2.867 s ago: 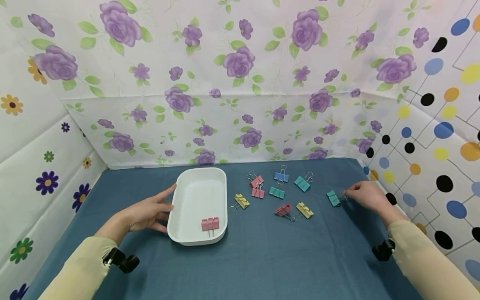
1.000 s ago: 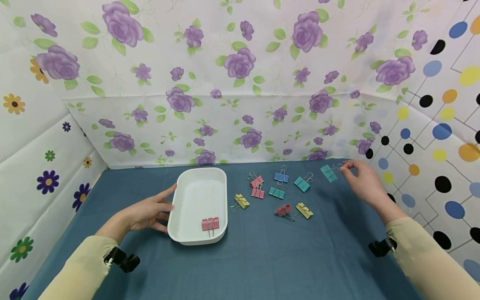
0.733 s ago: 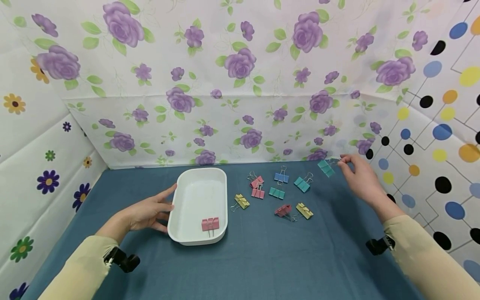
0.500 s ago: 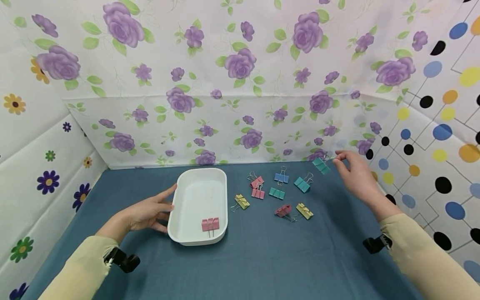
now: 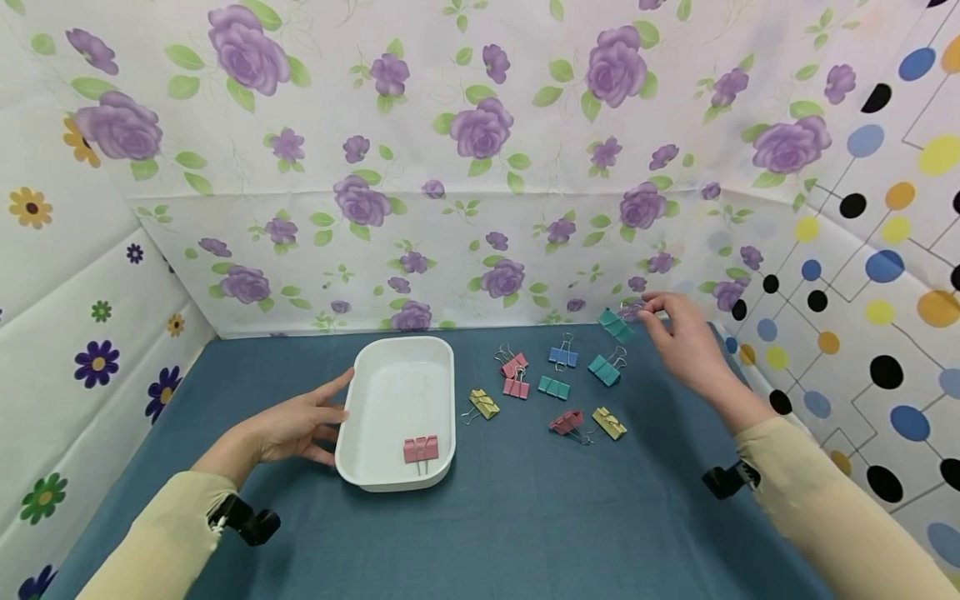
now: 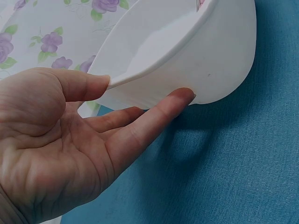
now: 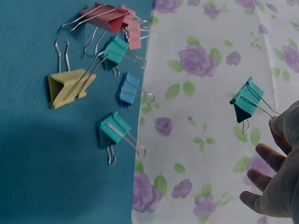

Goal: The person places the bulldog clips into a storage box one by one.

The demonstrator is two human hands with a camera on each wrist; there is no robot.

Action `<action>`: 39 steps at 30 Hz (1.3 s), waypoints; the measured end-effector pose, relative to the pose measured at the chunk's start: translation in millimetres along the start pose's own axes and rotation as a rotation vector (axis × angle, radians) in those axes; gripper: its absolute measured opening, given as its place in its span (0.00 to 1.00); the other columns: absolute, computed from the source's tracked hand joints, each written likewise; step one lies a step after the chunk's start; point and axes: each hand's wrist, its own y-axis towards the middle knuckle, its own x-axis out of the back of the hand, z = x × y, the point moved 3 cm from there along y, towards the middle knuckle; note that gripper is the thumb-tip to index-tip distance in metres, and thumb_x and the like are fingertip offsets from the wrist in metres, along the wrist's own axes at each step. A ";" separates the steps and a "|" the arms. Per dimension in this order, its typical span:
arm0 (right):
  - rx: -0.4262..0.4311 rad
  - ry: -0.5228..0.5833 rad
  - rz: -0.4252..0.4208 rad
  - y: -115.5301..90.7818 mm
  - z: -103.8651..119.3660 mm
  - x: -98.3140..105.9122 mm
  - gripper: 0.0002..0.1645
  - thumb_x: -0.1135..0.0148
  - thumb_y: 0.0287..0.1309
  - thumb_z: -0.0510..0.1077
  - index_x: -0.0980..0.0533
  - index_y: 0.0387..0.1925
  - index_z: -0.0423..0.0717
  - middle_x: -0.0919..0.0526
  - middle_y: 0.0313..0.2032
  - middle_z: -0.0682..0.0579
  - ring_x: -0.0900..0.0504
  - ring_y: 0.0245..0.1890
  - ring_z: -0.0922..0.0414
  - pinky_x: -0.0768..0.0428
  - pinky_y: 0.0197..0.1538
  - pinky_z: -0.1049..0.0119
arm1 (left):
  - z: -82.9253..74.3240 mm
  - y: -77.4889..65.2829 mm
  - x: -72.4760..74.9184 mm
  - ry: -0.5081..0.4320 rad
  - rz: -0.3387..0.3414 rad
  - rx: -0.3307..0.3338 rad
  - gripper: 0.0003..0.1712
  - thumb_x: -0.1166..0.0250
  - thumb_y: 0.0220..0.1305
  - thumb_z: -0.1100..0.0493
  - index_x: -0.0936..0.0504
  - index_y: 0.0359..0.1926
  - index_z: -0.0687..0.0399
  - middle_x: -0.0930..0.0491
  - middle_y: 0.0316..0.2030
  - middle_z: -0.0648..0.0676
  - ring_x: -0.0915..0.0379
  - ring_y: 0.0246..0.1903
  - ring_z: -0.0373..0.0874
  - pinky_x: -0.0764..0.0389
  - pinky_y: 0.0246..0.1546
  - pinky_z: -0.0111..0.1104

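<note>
My right hand (image 5: 684,343) pinches a teal binder clip (image 5: 617,325) by its wire handle, thumb against forefinger. In the right wrist view the clip hangs in the air with its body pointing away from the fingertips, and the other fingers are spread. My left hand (image 5: 294,427) rests against the left side of a white tray (image 5: 341,446). Seen from the left wrist, its thumb touches the rim and its extended fingers lie along the outer wall. Inside the tray, near the front, lies a pink binder clip (image 5: 421,449).
Several binder clips lie right of the tray: pink ones (image 5: 516,385), a blue one (image 5: 563,356), teal ones (image 5: 553,387), yellow ones (image 5: 609,422) and a dark pink one (image 5: 566,421). Flowered cloth (image 5: 450,267) rises behind the blue tablecloth (image 5: 510,525); a dotted cloth (image 5: 847,333) stands at right.
My right hand has picked the teal binder clip off the table at the right, raised it and carried it leftward toward the back. The left hand and the tray have stayed put.
</note>
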 end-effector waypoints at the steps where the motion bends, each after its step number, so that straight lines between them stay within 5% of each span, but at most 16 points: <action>1: 0.007 0.007 0.002 1.0 1.9 -1.5 0.14 0.52 0.68 0.51 0.32 0.36 0.43 0.32 0.59 0.45 0.35 0.57 0.44 0.27 0.42 0.50 | 0.1 0.1 0.2 -0.001 -0.001 0.000 0.41 0.52 0.72 0.59 0.66 0.70 0.18 0.55 0.68 0.67 0.33 0.55 0.64 0.24 0.40 0.55; 17: 0.133 0.027 -0.004 15.1 31.9 -23.8 0.09 0.49 0.67 0.48 0.29 0.33 0.48 0.29 0.57 0.45 0.36 0.59 0.44 0.33 0.48 0.49 | 1.0 -0.3 0.3 -0.007 -0.016 0.005 0.45 0.44 0.67 0.54 0.65 0.70 0.19 0.54 0.68 0.68 0.34 0.56 0.64 0.24 0.40 0.55; 26: 0.126 0.040 0.032 21.2 50.8 -36.2 0.11 0.49 0.66 0.50 0.28 0.33 0.48 0.29 0.57 0.49 0.35 0.59 0.47 0.27 0.41 0.54 | 0.2 1.1 0.3 0.002 -0.032 0.010 0.41 0.51 0.72 0.58 0.64 0.70 0.19 0.53 0.67 0.68 0.33 0.55 0.63 0.24 0.39 0.55; 39: 0.197 0.019 0.037 28.4 76.9 -53.7 0.09 0.45 0.65 0.48 0.26 0.32 0.49 0.26 0.54 0.50 0.35 0.59 0.49 0.37 0.57 0.49 | -0.5 1.7 0.8 -0.001 -0.032 0.015 0.41 0.51 0.72 0.58 0.64 0.70 0.18 0.54 0.68 0.66 0.34 0.55 0.63 0.24 0.40 0.55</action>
